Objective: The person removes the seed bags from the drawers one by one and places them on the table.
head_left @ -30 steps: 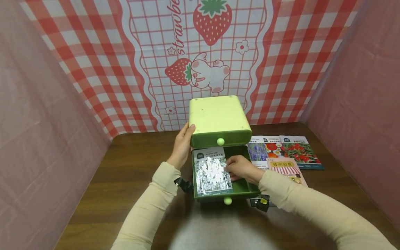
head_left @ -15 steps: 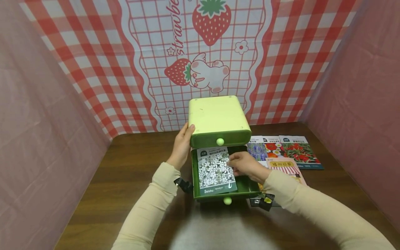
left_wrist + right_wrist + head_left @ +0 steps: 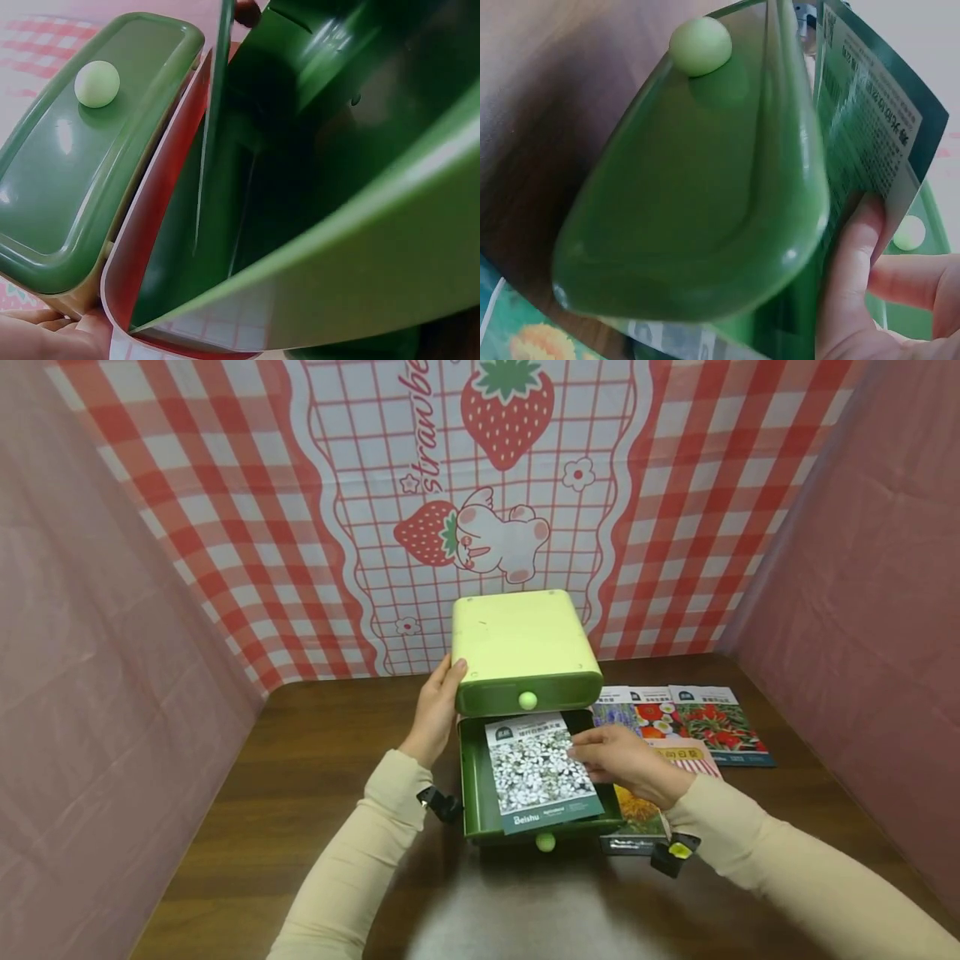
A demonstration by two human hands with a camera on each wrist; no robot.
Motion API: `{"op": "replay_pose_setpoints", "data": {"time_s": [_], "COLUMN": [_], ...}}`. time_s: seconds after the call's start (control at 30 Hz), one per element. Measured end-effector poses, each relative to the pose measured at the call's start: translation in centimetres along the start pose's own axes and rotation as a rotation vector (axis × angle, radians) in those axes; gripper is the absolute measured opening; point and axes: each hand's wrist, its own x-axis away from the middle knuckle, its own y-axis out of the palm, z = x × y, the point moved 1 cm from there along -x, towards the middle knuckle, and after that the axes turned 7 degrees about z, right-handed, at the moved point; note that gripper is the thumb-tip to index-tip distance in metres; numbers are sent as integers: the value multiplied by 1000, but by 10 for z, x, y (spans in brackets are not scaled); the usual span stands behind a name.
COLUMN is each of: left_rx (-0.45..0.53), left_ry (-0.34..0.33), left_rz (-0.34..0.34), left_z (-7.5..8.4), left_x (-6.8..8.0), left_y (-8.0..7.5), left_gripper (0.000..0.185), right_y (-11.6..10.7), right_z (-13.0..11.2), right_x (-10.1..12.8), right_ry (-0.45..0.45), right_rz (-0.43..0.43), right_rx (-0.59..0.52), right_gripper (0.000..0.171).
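Note:
A small green drawer box (image 3: 525, 643) with a pale yellow-green top stands on the brown table (image 3: 315, 793). Its lower drawer (image 3: 474, 793) is pulled out, its front (image 3: 697, 210) carrying a pale round knob (image 3: 700, 46). My right hand (image 3: 626, 760) pinches the right edge of a seed packet (image 3: 542, 770) printed with white flowers, held tilted over the open drawer; its back shows as the printed packet (image 3: 870, 127). My left hand (image 3: 437, 710) grips the box's left side beside the closed upper drawer (image 3: 82, 150) and its knob (image 3: 97, 83).
More seed packets (image 3: 682, 718) lie on the table to the right of the box, one orange-flowered packet (image 3: 637, 806) nearest the drawer. A strawberry-print cloth (image 3: 487, 485) hangs behind, with pink fabric walls at both sides.
The right hand has drawn the white-flower packet up and to the right, from lying flat in the drawer to tilted over its right edge. The left hand has stayed on the box.

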Motion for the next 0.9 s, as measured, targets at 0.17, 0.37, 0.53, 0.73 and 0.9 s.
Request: {"op": "replay_pose_setpoints", "data": {"time_s": [0.17,0.37,0.53,0.73,0.9], "left_rx": [4,16,31,29,27], "left_ry": [-11,-8,-6,-9,1], "left_rz": [8,16,28,16,8], "left_z": [1,2,3,3,4], "left_x": [0,1,1,1,1], "left_y": [0,1,1,0,0], "left_gripper": [69,70,70,69,69], "right_y": [-13,-36,-58,-87,-113], "right_z": [4,14,27,46,66], "right_x": [15,31,42,51,49], "right_ry": [0,-11,-12,-17,-8], "right_rz": [-10,48,90,165,225], "right_rx": [-3,22,23,75,-41], "right_gripper": [55,54,61,64,26]}}
